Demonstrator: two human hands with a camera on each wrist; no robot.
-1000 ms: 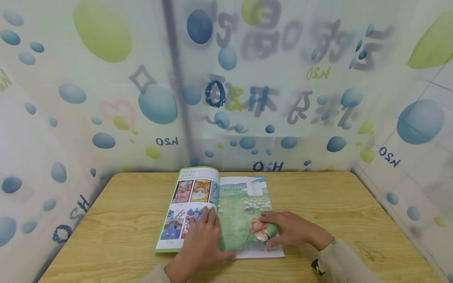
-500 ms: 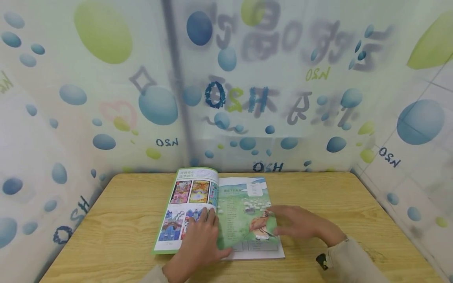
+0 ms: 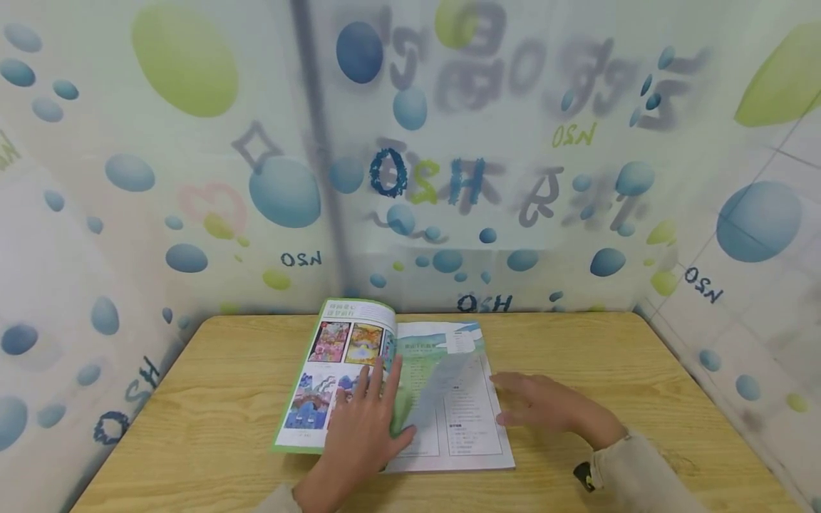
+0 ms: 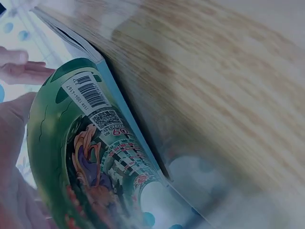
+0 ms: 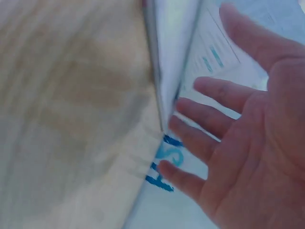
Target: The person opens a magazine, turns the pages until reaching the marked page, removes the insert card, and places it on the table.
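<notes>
An illustrated magazine lies spread on the wooden table, its left half bowed upward. One leaf with a green picture stands curled over the right half, uncovering a white text page beneath. My left hand rests on the left-hand page near the spine, fingers stretched out. In the left wrist view the green back cover with its barcode shows, raised off the table. Beside the right edge is my right hand; its fingers are spread in the right wrist view, with no page between them.
The wooden table extends to both sides of the magazine. A pale curtain with blue and green dots stands behind and around it. Something small and dark sits at the right sleeve's cuff.
The green picture leaf has risen from the right side and curls leftward, baring the text page. My right hand has drawn slightly right, off the page. The left hand's fingers have spread and straightened.
</notes>
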